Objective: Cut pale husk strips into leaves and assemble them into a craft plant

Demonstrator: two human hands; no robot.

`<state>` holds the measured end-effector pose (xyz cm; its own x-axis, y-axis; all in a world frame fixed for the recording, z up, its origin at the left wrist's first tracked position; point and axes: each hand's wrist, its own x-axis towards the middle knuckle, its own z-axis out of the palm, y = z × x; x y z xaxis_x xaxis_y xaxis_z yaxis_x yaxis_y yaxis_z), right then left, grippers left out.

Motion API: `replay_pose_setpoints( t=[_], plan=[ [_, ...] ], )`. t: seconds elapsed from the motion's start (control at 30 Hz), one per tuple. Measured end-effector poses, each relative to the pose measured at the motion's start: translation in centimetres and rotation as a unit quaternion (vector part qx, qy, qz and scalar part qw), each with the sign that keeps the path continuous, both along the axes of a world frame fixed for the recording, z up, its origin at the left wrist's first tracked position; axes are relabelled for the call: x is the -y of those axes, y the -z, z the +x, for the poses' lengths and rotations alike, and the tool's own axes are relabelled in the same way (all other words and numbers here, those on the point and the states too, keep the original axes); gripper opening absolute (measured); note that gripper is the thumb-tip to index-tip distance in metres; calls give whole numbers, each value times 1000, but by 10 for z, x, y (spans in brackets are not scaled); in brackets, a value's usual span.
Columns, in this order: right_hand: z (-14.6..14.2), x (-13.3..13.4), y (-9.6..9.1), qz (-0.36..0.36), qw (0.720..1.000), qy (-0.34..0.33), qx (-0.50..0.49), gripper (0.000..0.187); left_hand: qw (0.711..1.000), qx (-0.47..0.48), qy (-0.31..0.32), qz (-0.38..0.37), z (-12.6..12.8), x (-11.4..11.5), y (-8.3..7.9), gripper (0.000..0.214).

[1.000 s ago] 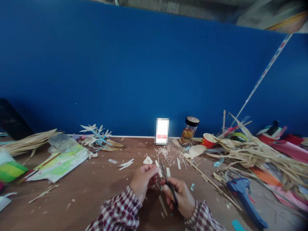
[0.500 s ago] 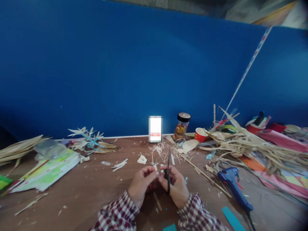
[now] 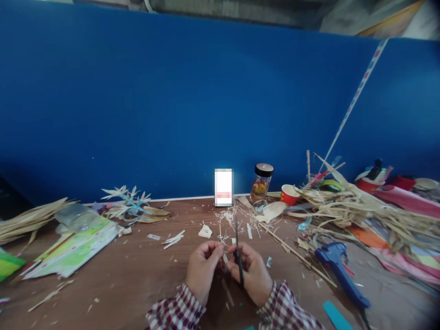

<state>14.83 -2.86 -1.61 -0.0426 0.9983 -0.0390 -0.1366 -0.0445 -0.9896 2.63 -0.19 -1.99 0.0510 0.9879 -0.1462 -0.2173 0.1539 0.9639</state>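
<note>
Low in the middle of the view, my left hand [image 3: 202, 268] pinches a small pale straw strip [image 3: 224, 256] between thumb and fingers. My right hand [image 3: 253, 274] is closed round the black handles of a pair of scissors [image 3: 238, 256], whose thin blades point up and away from me right beside the strip. Both hands hover just above the brown table [image 3: 137, 284], close together, with plaid sleeves at the wrists. Pale cut slivers [image 3: 227, 217] lie scattered on the table just beyond my fingers.
A blue glue gun [image 3: 338, 268] lies right of my hands by a big heap of dry straw [image 3: 357, 208]. A jar [image 3: 261, 183], red paper cup [image 3: 288, 195] and white card [image 3: 223, 187] stand by the blue wall. A straw flower [image 3: 129, 201], green booklet [image 3: 74, 245] and straw bundle [image 3: 30, 217] lie left.
The scissors have turned from leaning left to standing nearly upright, and my two hands have drawn closer together. The view has shifted slightly across the table.
</note>
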Motion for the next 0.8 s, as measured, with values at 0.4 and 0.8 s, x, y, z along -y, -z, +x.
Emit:
replay_pose_setpoints(
  t=[0.4, 0.8],
  plan=[
    [-6, 2, -9, 28, 1000, -11, -3, 32, 978, -149, -8, 149, -5, 3, -16, 23],
    [32, -7, -25, 129, 890, 45, 435, 30, 997, -13, -72, 12, -47, 10, -14, 33]
  ],
)
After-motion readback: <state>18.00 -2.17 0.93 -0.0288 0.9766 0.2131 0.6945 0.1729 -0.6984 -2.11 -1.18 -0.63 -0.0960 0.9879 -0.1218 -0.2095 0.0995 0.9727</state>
